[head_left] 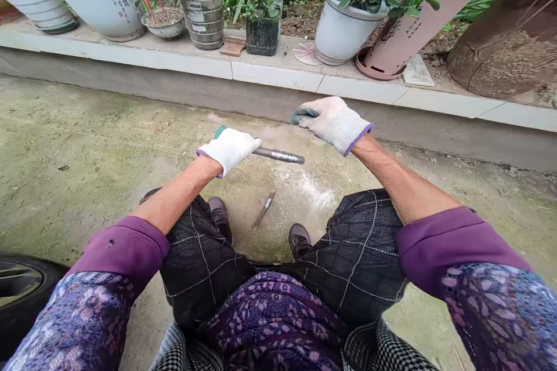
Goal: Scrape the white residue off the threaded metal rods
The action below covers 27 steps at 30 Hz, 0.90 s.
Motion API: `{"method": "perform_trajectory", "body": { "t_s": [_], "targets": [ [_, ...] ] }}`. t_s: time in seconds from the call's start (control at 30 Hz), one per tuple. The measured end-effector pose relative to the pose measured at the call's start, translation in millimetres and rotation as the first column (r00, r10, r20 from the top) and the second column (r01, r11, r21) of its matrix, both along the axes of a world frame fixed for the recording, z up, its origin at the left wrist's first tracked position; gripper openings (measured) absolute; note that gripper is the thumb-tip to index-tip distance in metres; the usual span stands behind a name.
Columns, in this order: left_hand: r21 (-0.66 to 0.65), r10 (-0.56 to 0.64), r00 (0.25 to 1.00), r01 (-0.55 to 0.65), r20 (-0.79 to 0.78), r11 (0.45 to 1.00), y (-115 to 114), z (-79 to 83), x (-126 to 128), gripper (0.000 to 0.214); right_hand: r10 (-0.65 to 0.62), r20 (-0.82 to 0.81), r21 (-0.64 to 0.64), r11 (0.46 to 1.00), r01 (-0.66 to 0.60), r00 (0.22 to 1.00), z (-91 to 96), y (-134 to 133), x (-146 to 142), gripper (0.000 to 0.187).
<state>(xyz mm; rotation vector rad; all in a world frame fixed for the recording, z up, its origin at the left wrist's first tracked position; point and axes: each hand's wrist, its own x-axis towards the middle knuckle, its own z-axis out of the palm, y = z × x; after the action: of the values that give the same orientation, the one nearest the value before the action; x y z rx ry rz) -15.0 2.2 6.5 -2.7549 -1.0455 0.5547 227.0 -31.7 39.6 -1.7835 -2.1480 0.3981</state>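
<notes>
My left hand (pixel 229 148), in a white work glove, is closed round the teal handle of a metal rod-shaped tool (pixel 278 155) whose grey shaft points right. My right hand (pixel 329 122), also gloved, hovers just right of the shaft's tip with its fingers pinched on a thin wire (pixel 288 129) that is barely visible. Both hands are held above the concrete ground in front of my knees. A small flat metal tool (pixel 263 209) lies on the ground between my shoes, below the hands.
A raised tiled ledge (pixel 278 78) runs across the back with several potted plants, including a white pot (pixel 342 35) and a black pot (pixel 263 35). A tyre (pixel 20 290) sits at the lower left. A whitish dusty patch (pixel 304 188) marks the concrete.
</notes>
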Motion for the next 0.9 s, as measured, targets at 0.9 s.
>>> {"method": "perform_trajectory", "body": {
  "t_s": [0.9],
  "targets": [
    [-0.263, 0.31, 0.876, -0.221, 0.369, 0.939, -8, 5.9, -40, 0.032, -0.019, -0.396, -0.276, 0.956, -0.1, 0.918, -6.4, 13, -29, 0.018]
  ]
}}
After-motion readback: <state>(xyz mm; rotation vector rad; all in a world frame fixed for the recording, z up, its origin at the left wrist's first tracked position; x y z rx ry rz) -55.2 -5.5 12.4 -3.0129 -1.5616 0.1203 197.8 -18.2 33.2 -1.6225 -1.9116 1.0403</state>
